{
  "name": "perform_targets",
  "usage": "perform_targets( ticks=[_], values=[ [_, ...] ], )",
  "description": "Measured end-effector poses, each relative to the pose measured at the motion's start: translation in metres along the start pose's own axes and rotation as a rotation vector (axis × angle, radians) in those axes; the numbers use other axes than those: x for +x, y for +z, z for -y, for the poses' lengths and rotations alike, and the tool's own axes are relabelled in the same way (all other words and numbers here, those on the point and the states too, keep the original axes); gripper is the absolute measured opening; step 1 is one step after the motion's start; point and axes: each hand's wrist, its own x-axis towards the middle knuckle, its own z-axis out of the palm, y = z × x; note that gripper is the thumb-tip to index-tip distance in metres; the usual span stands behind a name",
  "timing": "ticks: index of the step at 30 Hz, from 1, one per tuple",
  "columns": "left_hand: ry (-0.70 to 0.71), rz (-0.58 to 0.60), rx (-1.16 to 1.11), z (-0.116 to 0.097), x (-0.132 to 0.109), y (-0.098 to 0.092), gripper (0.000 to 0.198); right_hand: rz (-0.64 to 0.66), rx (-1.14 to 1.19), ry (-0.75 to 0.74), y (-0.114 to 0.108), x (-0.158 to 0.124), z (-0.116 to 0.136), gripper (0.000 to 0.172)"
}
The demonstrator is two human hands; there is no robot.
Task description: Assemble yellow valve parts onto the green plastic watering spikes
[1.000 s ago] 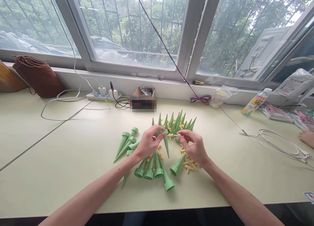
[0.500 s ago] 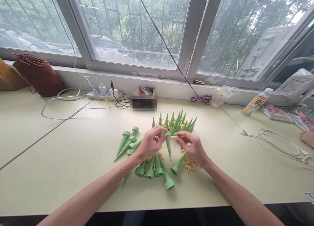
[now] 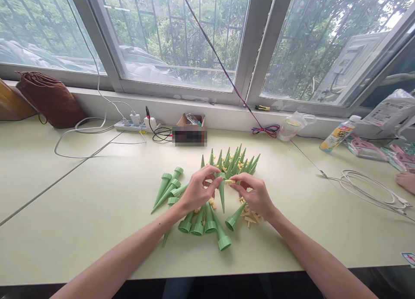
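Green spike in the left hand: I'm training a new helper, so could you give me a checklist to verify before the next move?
1. Green spike held by the left hand: ok, gripped at its wide end.
2. Spike's narrow tip pointing down: ok.
3. Yellow piece pinched by the right hand: ok.
4. Yellow piece seated in the spike: cannot tell, the fingers and small size hide the join.
5. Loose yellow pieces near the right hand: ok.
6. Other person's hand clear of the work: ok, at the far right edge.
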Motion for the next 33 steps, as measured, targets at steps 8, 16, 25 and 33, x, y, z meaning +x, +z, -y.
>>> perform_targets(
  ticks=[8, 16, 25, 33],
  values=[
    [0.012, 0.015, -0.032, 0.0009, 0.0003, 0.0007, 0.017, 0.015, 0.021, 0.02, 0.0005, -0.0004, -0.0011, 0.016],
    [0.023, 0.011, -0.016, 0.0034, 0.0004, 0.0013, 0.016, 0.047, 0.044, 0.044, 0.0008, 0.0006, -0.0011, 0.014],
    [0.049, 0.027, -0.023, 0.0029, 0.0002, 0.0015, 0.014, 0.059, 0.014, 0.045, 0.0006, 0.0018, 0.0036, 0.018],
    [0.007, 0.008, -0.034, 0.0031, 0.0007, 0.0008, 0.016, 0.009, 0.024, 0.037, -0.0002, 0.001, 0.0017, 0.014]
  ],
)
